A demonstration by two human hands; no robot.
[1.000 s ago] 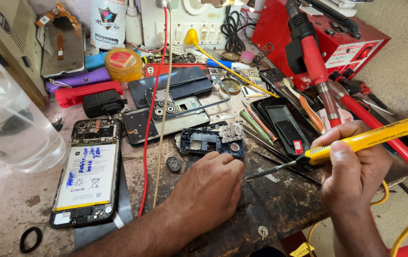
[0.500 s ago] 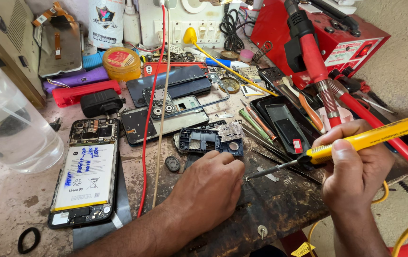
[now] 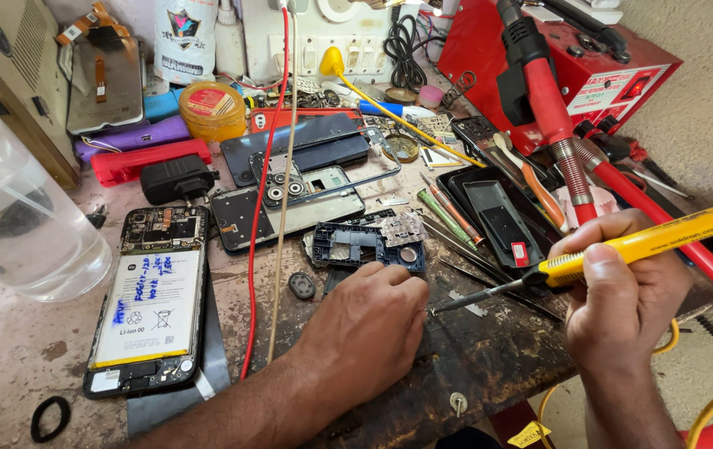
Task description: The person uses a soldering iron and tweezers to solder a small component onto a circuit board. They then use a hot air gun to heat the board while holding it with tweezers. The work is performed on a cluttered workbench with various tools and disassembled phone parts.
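My right hand [image 3: 626,299] grips a yellow soldering iron [image 3: 647,241], whose dark tip points left toward my left hand. My left hand [image 3: 369,324] rests on the worn workbench with its fingers curled down over something small that stays hidden beneath them. Just above its fingers lies a dark blue plastic phone frame [image 3: 356,245] with a small metal shield [image 3: 404,229] on it. An opened phone [image 3: 150,303] with its white battery exposed lies to the left.
A red hot-air station [image 3: 539,50] with a red hose [image 3: 664,224] stands at the back right. Tweezers and screwdrivers [image 3: 448,216], a black tray [image 3: 498,220], phone back covers [image 3: 307,150], a black charger [image 3: 175,179], a yellow tin [image 3: 213,108], a clear plastic bottle [image 3: 16,216] and red and tan wires [image 3: 269,183] crowd the bench.
Both hands hold nearly the same places. The soldering iron tip has stayed pointed at my left hand's fingers; only the view has shifted slightly.
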